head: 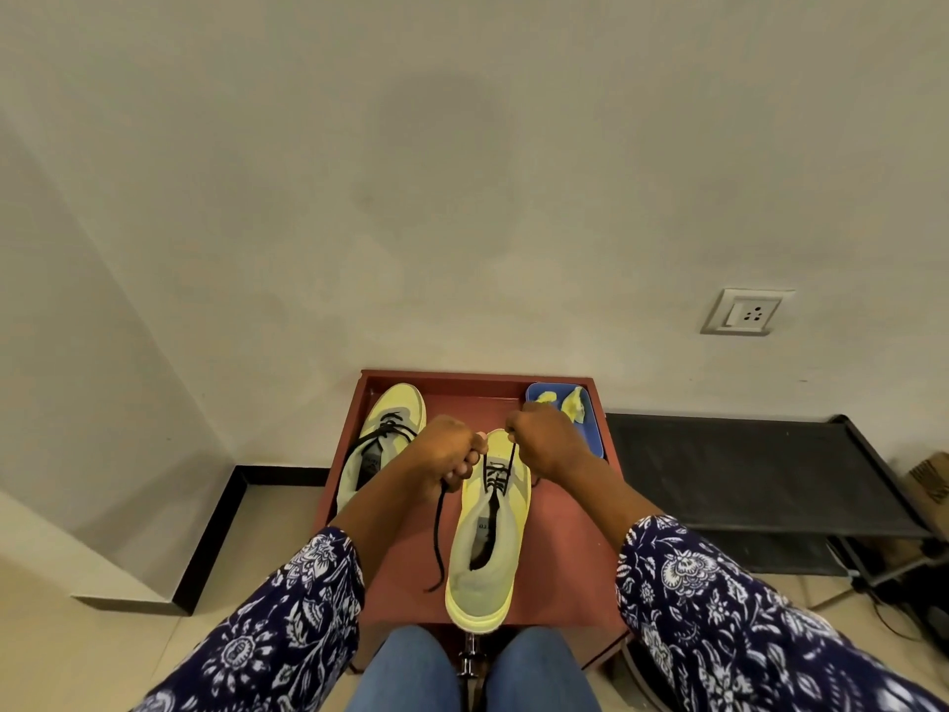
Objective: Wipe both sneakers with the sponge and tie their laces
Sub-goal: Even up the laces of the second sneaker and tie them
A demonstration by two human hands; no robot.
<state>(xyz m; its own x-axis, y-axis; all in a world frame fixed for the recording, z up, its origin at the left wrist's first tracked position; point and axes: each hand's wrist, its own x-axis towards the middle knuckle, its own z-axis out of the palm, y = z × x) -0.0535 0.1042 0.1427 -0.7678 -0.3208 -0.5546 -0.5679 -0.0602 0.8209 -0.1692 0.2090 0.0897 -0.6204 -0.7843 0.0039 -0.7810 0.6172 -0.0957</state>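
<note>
A yellow sneaker (488, 537) stands heel toward me in the middle of the red table (565, 531). My left hand (447, 454) grips one black lace (439, 531), whose free end hangs down beside the shoe. My right hand (542, 439) pinches the other lace end above the toe. The second yellow sneaker (382, 429) lies at the back left of the table with its black laces loose; my left forearm hides part of it. A yellow sponge (572, 403) lies in a blue tray (595, 434) at the back right.
The table stands against a pale wall with a socket (747, 313). A black low shoe rack (744, 470) stands to the right, with a cardboard box (929, 485) beyond it. My knees in jeans (539, 670) are at the table's front edge.
</note>
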